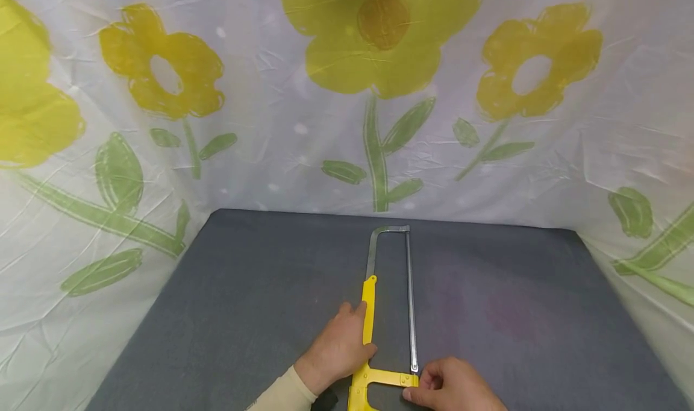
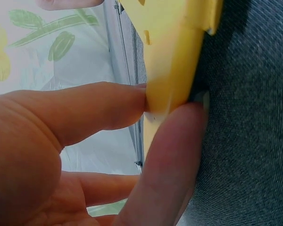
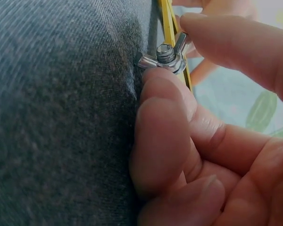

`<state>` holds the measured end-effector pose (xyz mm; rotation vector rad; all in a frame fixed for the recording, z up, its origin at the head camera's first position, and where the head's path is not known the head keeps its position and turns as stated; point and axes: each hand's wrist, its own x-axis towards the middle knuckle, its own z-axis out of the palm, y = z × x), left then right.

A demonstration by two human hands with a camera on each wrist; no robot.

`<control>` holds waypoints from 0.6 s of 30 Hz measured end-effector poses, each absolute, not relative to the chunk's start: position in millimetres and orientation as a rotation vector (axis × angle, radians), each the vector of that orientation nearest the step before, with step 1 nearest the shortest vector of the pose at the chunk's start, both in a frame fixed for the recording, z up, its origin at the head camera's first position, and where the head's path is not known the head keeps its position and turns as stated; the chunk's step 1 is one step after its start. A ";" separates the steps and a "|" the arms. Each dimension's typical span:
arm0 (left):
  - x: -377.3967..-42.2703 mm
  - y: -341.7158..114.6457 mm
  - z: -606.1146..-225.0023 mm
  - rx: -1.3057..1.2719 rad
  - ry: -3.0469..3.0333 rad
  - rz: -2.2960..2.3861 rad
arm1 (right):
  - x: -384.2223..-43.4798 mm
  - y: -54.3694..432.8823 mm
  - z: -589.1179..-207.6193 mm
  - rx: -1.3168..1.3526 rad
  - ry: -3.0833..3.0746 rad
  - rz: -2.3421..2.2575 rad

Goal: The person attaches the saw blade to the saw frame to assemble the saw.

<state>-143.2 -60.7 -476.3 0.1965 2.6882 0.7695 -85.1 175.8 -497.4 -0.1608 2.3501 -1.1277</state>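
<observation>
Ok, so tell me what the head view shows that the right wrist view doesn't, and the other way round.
Only the head view shows the blade along its full length, the curved metal bow at the saw's far end and the pale sleeve on the left arm.

Only the right wrist view shows the wing nut and the threaded tip poking through it.

Both show the right hand, some of the yellow frame and the dark cloth.

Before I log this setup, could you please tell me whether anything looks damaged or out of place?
Faint reddish patches on the grey table, right of the saw, look odd because they break its even colour; stain or light, I cannot tell. The blade looks straight.
</observation>
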 end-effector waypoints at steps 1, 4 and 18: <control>-143.8 -60.6 -476.5 0.195 2.689 0.766 | -85.3 176.3 -497.0 -0.164 2.343 -1.131; -144.7 -60.3 -476.8 0.192 2.691 0.753 | -85.6 177.8 -496.9 -0.189 2.336 -1.138; -145.4 -59.6 -475.6 0.197 2.679 0.741 | -86.9 186.6 -501.9 -0.275 2.273 -1.204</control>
